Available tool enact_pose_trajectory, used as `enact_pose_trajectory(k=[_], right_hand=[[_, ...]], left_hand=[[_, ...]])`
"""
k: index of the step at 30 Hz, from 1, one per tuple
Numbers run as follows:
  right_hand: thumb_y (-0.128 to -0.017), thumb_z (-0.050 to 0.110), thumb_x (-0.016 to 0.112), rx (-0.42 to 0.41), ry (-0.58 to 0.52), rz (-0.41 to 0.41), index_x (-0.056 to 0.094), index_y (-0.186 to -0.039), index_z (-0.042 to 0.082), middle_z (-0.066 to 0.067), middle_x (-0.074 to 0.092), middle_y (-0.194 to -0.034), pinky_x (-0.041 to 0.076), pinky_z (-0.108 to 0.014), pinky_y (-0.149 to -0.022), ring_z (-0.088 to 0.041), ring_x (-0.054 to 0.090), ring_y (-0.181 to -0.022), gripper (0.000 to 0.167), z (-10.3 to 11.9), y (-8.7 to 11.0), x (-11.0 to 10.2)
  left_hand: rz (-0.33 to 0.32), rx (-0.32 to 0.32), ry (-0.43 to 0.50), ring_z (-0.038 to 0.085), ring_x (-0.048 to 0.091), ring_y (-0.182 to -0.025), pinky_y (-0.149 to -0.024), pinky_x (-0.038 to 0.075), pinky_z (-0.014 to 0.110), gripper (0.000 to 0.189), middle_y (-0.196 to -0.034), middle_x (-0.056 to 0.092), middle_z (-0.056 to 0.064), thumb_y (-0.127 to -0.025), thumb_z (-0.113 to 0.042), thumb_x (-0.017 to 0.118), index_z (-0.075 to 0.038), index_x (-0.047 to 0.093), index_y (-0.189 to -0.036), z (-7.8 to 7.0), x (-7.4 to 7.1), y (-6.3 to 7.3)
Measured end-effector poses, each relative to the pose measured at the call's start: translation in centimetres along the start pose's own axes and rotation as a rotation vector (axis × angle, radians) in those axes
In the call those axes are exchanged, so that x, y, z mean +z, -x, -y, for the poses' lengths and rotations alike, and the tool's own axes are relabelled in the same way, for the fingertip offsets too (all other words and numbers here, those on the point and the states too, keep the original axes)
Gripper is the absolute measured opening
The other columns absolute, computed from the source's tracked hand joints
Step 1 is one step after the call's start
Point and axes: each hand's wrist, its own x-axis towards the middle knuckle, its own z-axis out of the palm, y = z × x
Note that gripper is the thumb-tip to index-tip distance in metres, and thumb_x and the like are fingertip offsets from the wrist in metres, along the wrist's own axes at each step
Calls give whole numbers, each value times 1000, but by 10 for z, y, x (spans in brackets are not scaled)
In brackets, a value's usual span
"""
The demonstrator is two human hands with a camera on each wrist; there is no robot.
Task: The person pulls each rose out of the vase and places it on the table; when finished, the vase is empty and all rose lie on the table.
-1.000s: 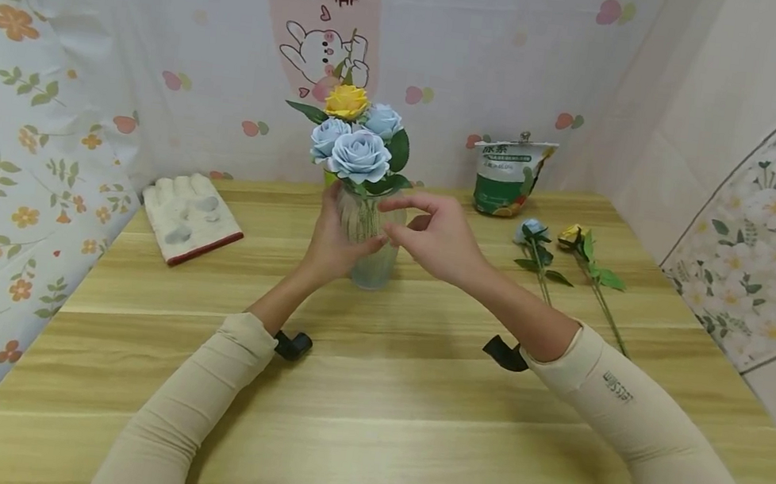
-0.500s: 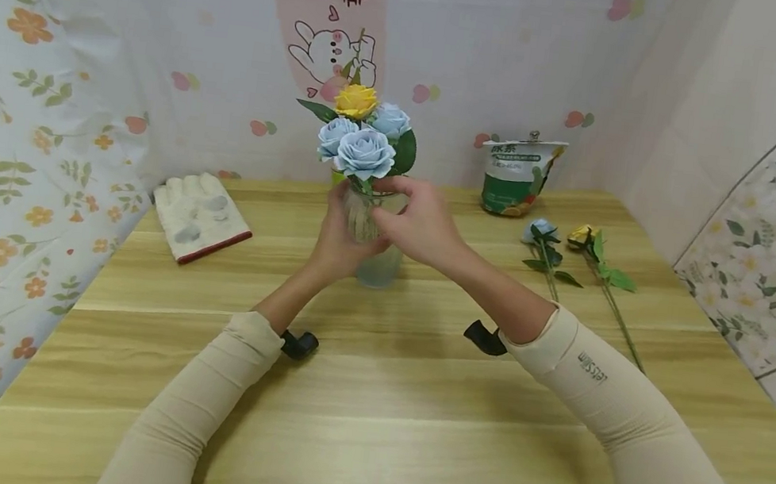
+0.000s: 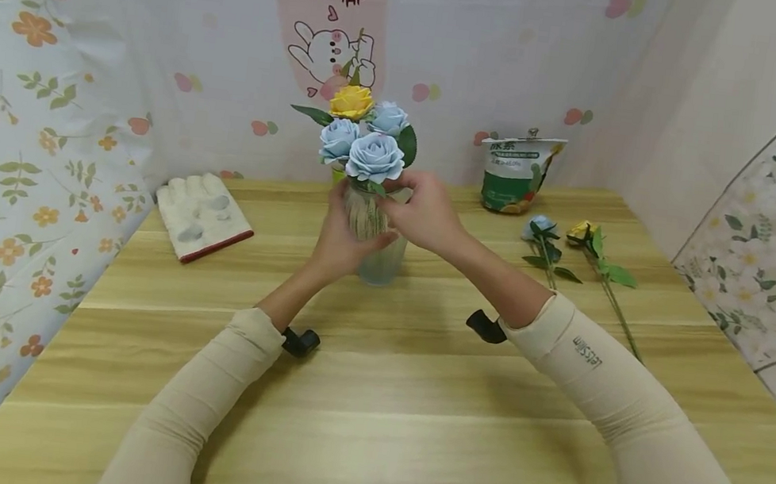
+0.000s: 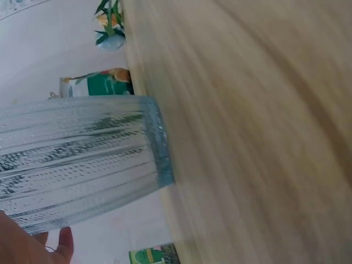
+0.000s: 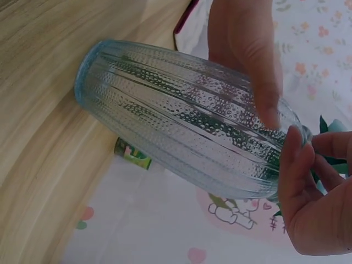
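Note:
A ribbed clear glass vase (image 3: 382, 264) stands upright on the table, with a yellow rose (image 3: 351, 102) and several blue roses in it. My left hand (image 3: 340, 246) grips the vase's upper side, thumb across the near face. At the rim, my right hand (image 3: 430, 213) pinches just below the front blue rose (image 3: 375, 157); the flower hides the exact contact. In the right wrist view, thumb and fingers of the right hand (image 5: 319, 192) meet beside the mouth of the vase (image 5: 181, 115). The left wrist view shows the vase's base (image 4: 157, 143) meeting the tabletop.
A white work glove (image 3: 200, 214) lies at the back left. A green-and-white pouch (image 3: 514, 176) stands at the back right, near a loose blue rose (image 3: 539, 229) and a loose yellow rose (image 3: 581, 234). Behind the vase is a small green-and-yellow container (image 5: 133, 154).
My right hand has moved in from beside the vase to the rim and closed beneath the front blue rose. That rose has shifted right, away from the yellow one. The left hand keeps its grip.

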Motion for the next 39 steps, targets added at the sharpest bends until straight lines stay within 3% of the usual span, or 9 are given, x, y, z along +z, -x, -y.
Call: enact_pose_trajectory(k=[4,9,14,23,27,35,39], right_hand=[[-92,13,68,10,10,2,69,-115,-2,-13,70,-110,51,-26,-56,-20,69,-71,27,-1,-3,-2],[-89,14,72,21,43,-16,71,-110,-2,-14,70,-106,47,-27,-59,-21,57,-81,26,1,-6,-4],[-89,15,74,28,39,-23,71,-112,0,-12,70,-105,47,-27,-59,-22,57,-81,28,0,-7,-3],[-92,10,71,-63,-168,-82,70,-113,-2,-12,70,-101,45,-25,-52,-26,64,-62,24,-5,-4,1],[-93,12,69,-130,-189,-124,69,-109,-2,-13,69,-95,41,-26,-48,-28,65,-61,20,-8,-3,4],[-96,12,67,-197,-202,-159,65,-120,1,-14,70,-101,55,-40,-65,-36,66,-72,27,-12,2,5],[-94,10,68,-226,-197,-178,66,-120,0,-15,69,-101,55,-35,-68,-38,66,-75,28,-13,2,5]], left_hand=[[-1,4,-12,19,22,-146,-119,18,43,106,-158,21,13,-79,-26,83,-6,10,-153,-1,-2,-3],[-11,20,-10,19,24,-146,-119,18,42,101,-157,24,13,-80,-27,82,-5,14,-152,-5,-4,-7],[-2,10,0,19,23,-146,-119,18,42,101,-157,24,12,-80,-23,82,-5,15,-152,-6,-6,-7],[1,-25,20,20,29,-143,-118,21,43,97,-152,31,10,-78,-26,84,-8,19,-147,-8,-8,-8],[12,-16,31,22,31,-142,-117,23,43,95,-151,33,13,-79,-24,83,-6,18,-146,-7,-8,-8],[29,-35,22,24,30,-143,-117,23,46,95,-153,30,13,-81,-30,81,-7,16,-147,-8,-7,-7],[32,-38,19,25,29,-144,-117,22,48,96,-155,28,12,-82,-30,81,-7,14,-148,-8,-7,-6]])
